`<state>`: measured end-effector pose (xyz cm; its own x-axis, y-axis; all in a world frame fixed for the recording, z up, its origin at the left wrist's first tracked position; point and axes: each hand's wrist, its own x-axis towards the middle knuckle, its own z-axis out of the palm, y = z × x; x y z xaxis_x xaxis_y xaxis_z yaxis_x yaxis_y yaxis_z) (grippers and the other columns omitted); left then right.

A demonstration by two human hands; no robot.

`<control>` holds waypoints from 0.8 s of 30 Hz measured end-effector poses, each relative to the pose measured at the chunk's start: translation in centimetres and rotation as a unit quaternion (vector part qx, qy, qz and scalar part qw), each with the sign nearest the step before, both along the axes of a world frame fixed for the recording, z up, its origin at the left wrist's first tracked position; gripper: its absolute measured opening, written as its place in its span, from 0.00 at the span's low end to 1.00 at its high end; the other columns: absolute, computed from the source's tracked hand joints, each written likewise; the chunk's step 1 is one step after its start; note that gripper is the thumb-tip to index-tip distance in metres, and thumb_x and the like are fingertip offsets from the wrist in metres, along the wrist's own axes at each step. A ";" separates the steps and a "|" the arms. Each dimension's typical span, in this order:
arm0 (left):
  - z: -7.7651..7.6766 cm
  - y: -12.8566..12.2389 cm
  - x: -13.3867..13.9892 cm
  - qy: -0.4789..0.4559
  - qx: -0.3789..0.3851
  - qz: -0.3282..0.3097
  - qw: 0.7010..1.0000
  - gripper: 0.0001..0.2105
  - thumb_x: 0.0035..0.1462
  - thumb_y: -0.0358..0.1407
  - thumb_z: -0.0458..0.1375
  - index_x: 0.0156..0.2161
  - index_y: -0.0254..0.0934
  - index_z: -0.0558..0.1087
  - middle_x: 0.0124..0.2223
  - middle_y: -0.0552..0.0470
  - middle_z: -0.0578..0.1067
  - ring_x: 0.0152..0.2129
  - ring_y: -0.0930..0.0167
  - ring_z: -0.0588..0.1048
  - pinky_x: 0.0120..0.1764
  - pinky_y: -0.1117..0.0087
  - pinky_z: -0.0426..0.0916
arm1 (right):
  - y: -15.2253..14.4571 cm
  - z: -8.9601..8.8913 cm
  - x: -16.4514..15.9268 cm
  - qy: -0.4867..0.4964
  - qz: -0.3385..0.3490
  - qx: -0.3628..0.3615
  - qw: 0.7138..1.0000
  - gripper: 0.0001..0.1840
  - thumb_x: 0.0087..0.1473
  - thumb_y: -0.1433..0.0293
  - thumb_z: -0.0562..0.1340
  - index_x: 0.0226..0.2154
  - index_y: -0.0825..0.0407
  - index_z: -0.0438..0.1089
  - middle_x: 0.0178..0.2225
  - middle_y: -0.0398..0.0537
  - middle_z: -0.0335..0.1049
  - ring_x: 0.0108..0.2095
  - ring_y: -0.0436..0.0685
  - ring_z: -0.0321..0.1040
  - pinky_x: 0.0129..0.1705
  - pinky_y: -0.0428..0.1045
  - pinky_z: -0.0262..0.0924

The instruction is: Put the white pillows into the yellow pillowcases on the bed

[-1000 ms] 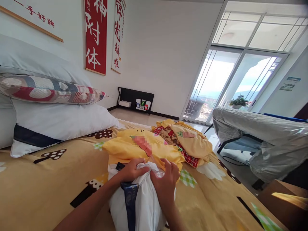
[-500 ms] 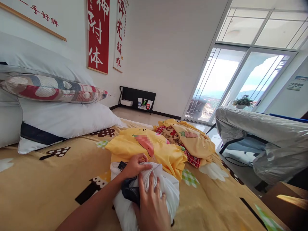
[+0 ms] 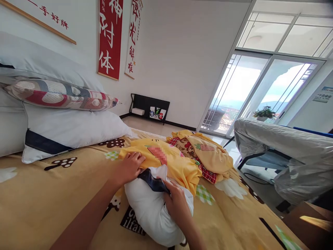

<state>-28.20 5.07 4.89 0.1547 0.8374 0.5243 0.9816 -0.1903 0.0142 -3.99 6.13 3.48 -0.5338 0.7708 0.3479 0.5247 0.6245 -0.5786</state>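
A white pillow (image 3: pixel 145 205) with a navy band (image 3: pixel 152 182) lies bunched and folded on the bed in front of me. My right hand (image 3: pixel 177 199) grips it at the band, thumb and fingers closed over the dark edge. Yellow carrot-print cloth (image 3: pixel 169 163), which looks like a pillowcase, lies against the pillow's far side. My left hand (image 3: pixel 131 168) has its fingers curled on the near left edge of this cloth, beside the pillow's far corner. How the pillow's far end meets the cloth is partly hidden by folds.
More yellow carrot-print bedding (image 3: pixel 213 152) with red plaid trim lies behind. White pillows (image 3: pixel 78 132) and a patterned pillow (image 3: pixel 62 95) are stacked at left. A mushroom-print sheet (image 3: pixel 65 205) covers the bed. Plastic-wrapped furniture (image 3: pixel 286 142) and a cardboard box (image 3: pixel 309 222) stand at right.
My left hand has moved left and away from the pillow's middle onto the yellow cloth. My right hand has shifted right and now grips the navy band; the pillow's fold has turned, exposing more white.
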 end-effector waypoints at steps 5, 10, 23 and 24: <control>-1.5 1.7 -1.4 -0.023 0.232 0.081 0.969 0.11 0.52 0.27 0.55 0.42 0.35 0.72 0.42 0.42 0.73 0.42 0.60 0.69 0.46 0.57 0.61 | 1.8 -0.5 1.6 0.108 -0.074 0.064 0.989 0.28 0.48 0.75 0.52 0.51 0.47 0.71 0.50 0.48 0.72 0.52 0.59 0.67 0.55 0.56 0.60; -2.0 1.4 -1.4 -0.095 0.373 0.051 0.922 0.05 0.59 0.34 0.53 0.36 0.37 0.70 0.31 0.47 0.73 0.32 0.65 0.71 0.39 0.65 0.65 | 2.4 -0.8 2.4 0.183 -0.161 0.166 0.955 0.27 0.50 0.73 0.51 0.51 0.48 0.71 0.48 0.49 0.73 0.52 0.60 0.67 0.53 0.57 0.62; 0.8 -2.3 4.9 -0.068 0.326 -0.154 0.930 0.14 0.61 0.32 0.49 0.22 0.37 0.61 0.18 0.55 0.64 0.17 0.74 0.62 0.24 0.70 0.53 | -1.2 -5.3 -5.8 -0.034 -0.013 0.300 0.953 0.19 0.45 0.83 0.50 0.29 0.53 0.73 0.34 0.56 0.74 0.33 0.58 0.69 0.32 0.50 0.65; 0.8 -2.7 5.5 -0.034 0.335 -0.176 0.925 0.14 0.61 0.31 0.48 0.23 0.37 0.61 0.18 0.54 0.64 0.17 0.73 0.61 0.25 0.69 0.53 | -0.6 -5.1 -5.5 -0.012 -0.016 0.290 0.957 0.18 0.46 0.82 0.50 0.29 0.53 0.73 0.31 0.55 0.74 0.32 0.58 0.69 0.33 0.50 0.65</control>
<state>-22.71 2.37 5.73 0.3040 0.2254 0.9256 0.8584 -0.4861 -0.1636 -9.46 5.53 -1.65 -0.5258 0.4680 0.7103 0.5574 0.8203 -0.1279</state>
